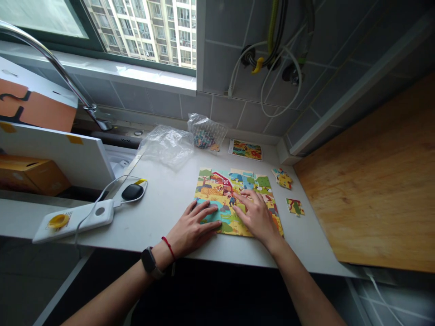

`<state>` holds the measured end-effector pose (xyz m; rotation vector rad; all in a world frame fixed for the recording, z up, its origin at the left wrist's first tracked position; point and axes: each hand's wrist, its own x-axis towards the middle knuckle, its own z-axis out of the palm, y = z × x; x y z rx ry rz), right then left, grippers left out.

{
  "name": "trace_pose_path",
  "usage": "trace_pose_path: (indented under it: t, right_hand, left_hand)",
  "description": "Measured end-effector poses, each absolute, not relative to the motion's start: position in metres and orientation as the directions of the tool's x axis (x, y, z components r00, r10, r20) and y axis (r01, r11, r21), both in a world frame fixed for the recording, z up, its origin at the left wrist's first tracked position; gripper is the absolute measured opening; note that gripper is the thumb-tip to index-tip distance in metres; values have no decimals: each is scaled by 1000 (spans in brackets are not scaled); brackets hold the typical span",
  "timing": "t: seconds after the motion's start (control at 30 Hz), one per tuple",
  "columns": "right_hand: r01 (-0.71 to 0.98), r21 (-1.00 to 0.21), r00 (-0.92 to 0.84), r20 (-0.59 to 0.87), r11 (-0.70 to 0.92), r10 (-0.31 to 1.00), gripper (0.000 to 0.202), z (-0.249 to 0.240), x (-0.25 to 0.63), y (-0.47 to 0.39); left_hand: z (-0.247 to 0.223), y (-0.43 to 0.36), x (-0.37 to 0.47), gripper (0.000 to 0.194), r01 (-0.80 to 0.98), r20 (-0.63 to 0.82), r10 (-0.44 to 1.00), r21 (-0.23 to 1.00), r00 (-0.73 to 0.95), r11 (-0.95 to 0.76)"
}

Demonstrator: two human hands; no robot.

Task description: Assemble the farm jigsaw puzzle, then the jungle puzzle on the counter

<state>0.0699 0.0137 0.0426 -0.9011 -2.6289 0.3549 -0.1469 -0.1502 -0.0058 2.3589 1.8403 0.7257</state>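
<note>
A colourful farm-scene jigsaw puzzle (pixel 242 219) lies flat on the white counter, most of its pieces joined. My left hand (pixel 197 224) rests with spread fingers over its lower left corner. Across its right half reaches my right hand (pixel 256 215), fingers extended and touching the pieces near the middle; I see nothing held in it. Part of the puzzle's right side is hidden under that hand. Right of the puzzle sit a loose jigsaw piece (pixel 295 206) and a small group of pieces (pixel 282 178). The small picture card (pixel 246 149) lies behind it.
Behind the puzzle are a clear bag of pieces (pixel 205 136) and a crumpled plastic bag (pixel 168 145). To the left lie a white power strip (pixel 84 222) with a cable and a black rounded object (pixel 132 192). A wooden board (pixel 374 181) borders the right side.
</note>
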Motion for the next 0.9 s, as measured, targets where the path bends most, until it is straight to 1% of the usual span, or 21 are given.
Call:
trace_pose_path:
  t: [0.07, 0.17, 0.27, 0.4, 0.53, 0.7, 0.9]
  right_hand:
    - [556, -371, -646, 370, 744, 667, 33, 30, 99, 5]
    - [604, -379, -550, 439, 701, 711, 36, 14, 141, -11]
    - [614, -367, -566, 413, 699, 714, 42, 3, 169, -27]
    - [621, -324, -614, 366, 714, 700, 49, -10, 181, -39]
    - [650, -281, -605, 373, 707, 704, 50, -17, 178, -40]
    - [657, -284, -588, 387, 699, 710, 49, -19, 176, -39]
    - [667, -265, -592, 378, 696, 711, 51, -22, 177, -38]
  left_hand:
    - [-6, -150, -147, 29, 899, 325, 930, 333, 173, -284]
    - [-6, -150, -147, 31, 901, 319, 932, 334, 169, -278]
    - [-6, -151, -149, 36, 908, 303, 940, 328, 158, -259]
    - [-6, -153, -152, 40, 917, 298, 941, 309, 161, -254]
    - [-7, -154, -153, 40, 922, 301, 940, 294, 160, -251]
    - [-8, -154, -154, 40, 922, 305, 941, 302, 150, -244]
    - [-15, -151, -155, 58, 947, 315, 949, 297, 25, -123]
